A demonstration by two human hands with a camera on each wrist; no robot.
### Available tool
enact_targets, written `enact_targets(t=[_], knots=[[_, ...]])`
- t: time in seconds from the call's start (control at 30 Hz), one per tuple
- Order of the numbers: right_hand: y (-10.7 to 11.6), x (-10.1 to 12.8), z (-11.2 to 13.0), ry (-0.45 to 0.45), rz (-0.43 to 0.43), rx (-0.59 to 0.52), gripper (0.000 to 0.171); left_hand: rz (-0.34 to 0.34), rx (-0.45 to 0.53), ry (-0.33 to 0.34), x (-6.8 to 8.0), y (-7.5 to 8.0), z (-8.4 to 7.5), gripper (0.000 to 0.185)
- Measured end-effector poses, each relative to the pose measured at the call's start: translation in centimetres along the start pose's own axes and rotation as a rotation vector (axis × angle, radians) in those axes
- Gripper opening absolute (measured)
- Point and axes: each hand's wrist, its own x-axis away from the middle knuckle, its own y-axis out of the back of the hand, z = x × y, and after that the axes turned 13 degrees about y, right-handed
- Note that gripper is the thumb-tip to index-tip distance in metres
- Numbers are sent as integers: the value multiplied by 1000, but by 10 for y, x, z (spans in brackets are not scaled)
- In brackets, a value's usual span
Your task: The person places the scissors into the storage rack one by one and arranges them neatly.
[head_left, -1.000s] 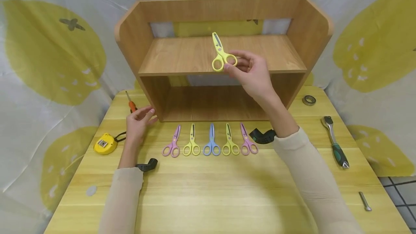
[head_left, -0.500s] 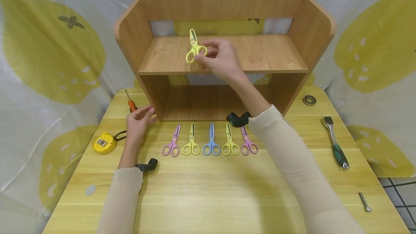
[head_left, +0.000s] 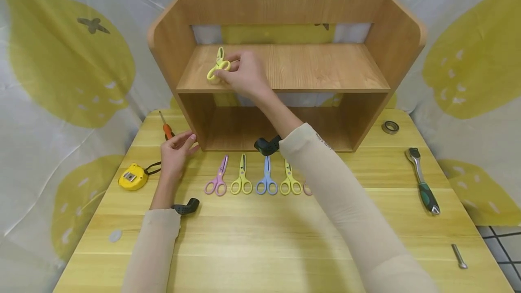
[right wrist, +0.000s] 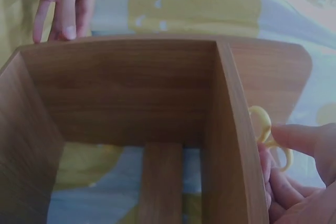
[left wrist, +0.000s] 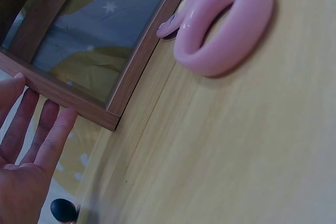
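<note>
Yellow scissors (head_left: 217,65) pinched in right hand (head_left: 244,75) at upper shelf's (head_left: 317,64) left end; left hand (head_left: 176,153) relaxed, fingers touching shelf unit's bottom-left corner.

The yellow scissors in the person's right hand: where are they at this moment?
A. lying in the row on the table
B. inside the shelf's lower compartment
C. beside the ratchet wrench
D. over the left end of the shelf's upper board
D: the right hand pinches the yellow scissors by their handles at the left end of the upper board of the wooden shelf.
</note>
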Motion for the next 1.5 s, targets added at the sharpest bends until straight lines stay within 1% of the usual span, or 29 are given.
enact_targets(t=[0.17,0.3,0.4,0.6,0.67,0.8,0.87,0.97,1.03,1.1,1.27,1.33,1.5], knots=[[-12,-1,1,29,16,74,42,-12,-23,15,6,-5,-6,30],[-14,-2,3,39,44,214,36,-18,-32,21,7,-8,-8,31],[-15,-4,4,28,65,322,33,-20,-33,15,7,-10,-8,31],[-16,-5,2,6,102,405,24,-22,-33,6,6,-13,-7,31],[-15,-5,1,10,114,417,24,-23,-36,11,7,-13,-6,30],[-12,-3,0,48,121,380,29,-23,-40,18,7,-13,-5,29],[-8,-2,-1,65,123,331,36,-26,-41,15,7,-13,-5,29],[1,3,-2,81,125,247,51,-25,-40,9,6,-13,-6,29],[8,8,-2,97,124,204,55,-24,-40,6,6,-13,-6,29],[17,15,-3,116,116,184,55,-24,-36,6,6,-12,-7,29],[36,38,-5,173,68,170,51,-38,-42,21,8,-11,-7,29],[44,48,-7,180,55,148,50,-42,-46,27,8,-10,-7,30],[64,76,-15,167,57,106,51,-40,-50,23,9,-8,-9,31]])
